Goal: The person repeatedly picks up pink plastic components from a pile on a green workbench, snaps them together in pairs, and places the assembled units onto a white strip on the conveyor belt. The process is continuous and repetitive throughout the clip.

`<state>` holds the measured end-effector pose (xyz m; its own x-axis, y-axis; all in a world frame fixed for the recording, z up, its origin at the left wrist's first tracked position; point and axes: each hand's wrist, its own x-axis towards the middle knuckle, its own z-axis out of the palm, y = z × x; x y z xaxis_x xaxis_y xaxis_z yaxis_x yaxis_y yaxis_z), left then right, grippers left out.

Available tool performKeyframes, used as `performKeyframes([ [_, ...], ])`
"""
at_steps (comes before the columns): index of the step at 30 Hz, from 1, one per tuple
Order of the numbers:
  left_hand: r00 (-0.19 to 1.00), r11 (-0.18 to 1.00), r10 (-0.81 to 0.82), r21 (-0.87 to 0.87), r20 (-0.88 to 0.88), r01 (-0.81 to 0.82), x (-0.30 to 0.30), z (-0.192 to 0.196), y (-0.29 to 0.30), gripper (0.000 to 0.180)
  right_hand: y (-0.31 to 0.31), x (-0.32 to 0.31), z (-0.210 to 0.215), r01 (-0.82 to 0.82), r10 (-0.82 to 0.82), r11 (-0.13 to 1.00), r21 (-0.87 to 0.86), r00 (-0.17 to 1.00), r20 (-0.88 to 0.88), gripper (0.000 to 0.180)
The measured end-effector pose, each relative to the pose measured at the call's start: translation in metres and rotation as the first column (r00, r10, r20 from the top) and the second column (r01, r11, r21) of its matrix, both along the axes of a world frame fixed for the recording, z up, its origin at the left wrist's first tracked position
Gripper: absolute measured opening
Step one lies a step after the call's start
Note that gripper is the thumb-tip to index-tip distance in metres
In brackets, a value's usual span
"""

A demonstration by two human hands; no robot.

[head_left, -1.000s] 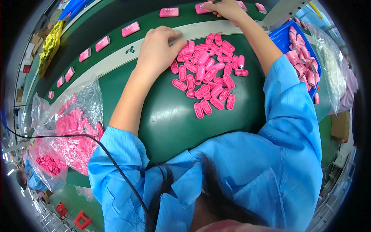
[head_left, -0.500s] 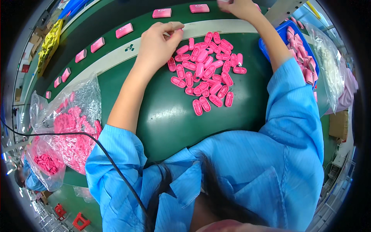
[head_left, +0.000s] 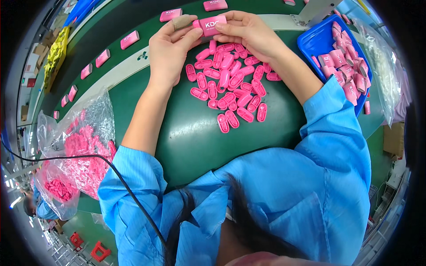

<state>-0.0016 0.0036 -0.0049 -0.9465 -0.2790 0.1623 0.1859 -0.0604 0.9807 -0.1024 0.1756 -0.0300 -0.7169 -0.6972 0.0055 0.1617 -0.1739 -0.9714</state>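
My right hand [head_left: 255,36] is closed around one end of a pink flat-oval casing [head_left: 211,25] with white printing, thumb on its front. My left hand [head_left: 171,51] has thumb and index finger pinched at the casing's other end, on a small pink oval end cap [head_left: 196,25] that touches the casing and is partly hidden by the fingertips. A tan wrap covers the left index fingertip. Just below both hands, a heap of pink oval end caps [head_left: 244,100] lies loose on the green table [head_left: 199,137], some with their hollow side up.
A blue bin [head_left: 309,44] of pink casings stands at the right, beside a clear bag of white pieces [head_left: 377,66]. Pink casings [head_left: 130,40] stand spaced along the green belt [head_left: 146,29] beyond a pale rail. Clear bags of pink parts [head_left: 84,146] lie left; a black cable crosses my left sleeve.
My right hand has come back from the far right with a pink casing and met my left hand, which rose slightly. Casings on the belt have shifted left.
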Motion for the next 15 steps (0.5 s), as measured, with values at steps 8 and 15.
performKeyframes([
  [8, 0.998, 0.989, 0.006, -0.144, -0.061, -0.015, 0.000, -0.003, 0.001, 0.035, 0.003, 0.017, 0.019, -0.011, 0.004, 0.994, -0.105, 0.998, -0.068, 0.019],
  [15, 0.994, 0.986, -0.110, -0.127, 0.006, 0.110, -0.001, -0.004, -0.012, 0.034, 0.008, 0.005, 0.014, 0.030, -0.017, 0.999, 0.034, 0.939, -0.345, 0.027],
])
